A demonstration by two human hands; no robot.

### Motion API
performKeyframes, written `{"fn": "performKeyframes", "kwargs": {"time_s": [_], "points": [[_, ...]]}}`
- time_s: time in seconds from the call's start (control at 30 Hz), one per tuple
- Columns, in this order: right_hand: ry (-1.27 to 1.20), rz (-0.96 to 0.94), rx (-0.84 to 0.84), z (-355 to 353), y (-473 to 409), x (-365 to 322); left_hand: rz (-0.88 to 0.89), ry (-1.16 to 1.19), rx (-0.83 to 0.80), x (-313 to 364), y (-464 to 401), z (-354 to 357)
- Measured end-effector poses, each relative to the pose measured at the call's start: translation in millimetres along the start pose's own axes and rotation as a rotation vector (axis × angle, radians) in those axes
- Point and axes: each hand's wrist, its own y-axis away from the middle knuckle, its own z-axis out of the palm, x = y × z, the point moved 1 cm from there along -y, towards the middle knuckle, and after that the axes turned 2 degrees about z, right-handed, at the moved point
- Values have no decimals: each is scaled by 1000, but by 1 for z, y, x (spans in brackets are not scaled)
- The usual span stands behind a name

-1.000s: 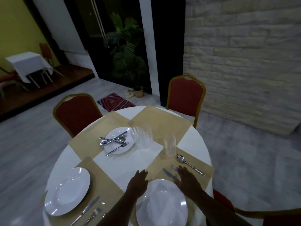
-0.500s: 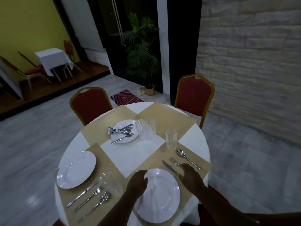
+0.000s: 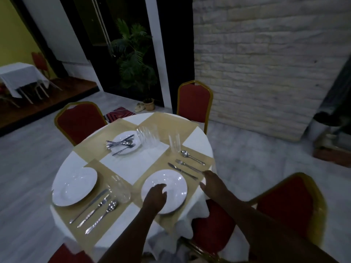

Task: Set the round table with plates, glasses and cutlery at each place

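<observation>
On the left of the worktop (image 3: pixel 79 158), one place looked finished: a plate (image 3: pixel 74 186), a glass (image 3: pixel 119 188) and a knife, fork and spoon (image 3: pixel 94 211) beside it. Farther back, a second plate (image 3: pixel 126 142) carried a heap of unsorted cutlery (image 3: pixel 119 144), with spare glasses (image 3: pixel 147 135) just beside it. The far mat (image 3: pixel 167 124) lay bare. At the near right place, the left hand (image 3: pixel 156 196) rested loosely spread on the plate (image 3: pixel 171 188); the right hand (image 3: pixel 213 184), fingers relaxed and holding nothing, touched the fork (image 3: pixel 187 165).
</observation>
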Motion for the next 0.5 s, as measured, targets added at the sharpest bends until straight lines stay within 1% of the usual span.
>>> {"fn": "performKeyframes", "kwargs": {"time_s": [0.13,0.27,0.33,0.5], "points": [[-17,21,-19,-16,53,9,2,31,-63,30,40,17],[-60,50,19,-37,84,29,18,47,-129,66,60,24],[-51,70,44,-58,96,35,58,39,-129,88,56,21],[-55,109,118,-106,98,75,147,69,-60,157,31,8]]}}
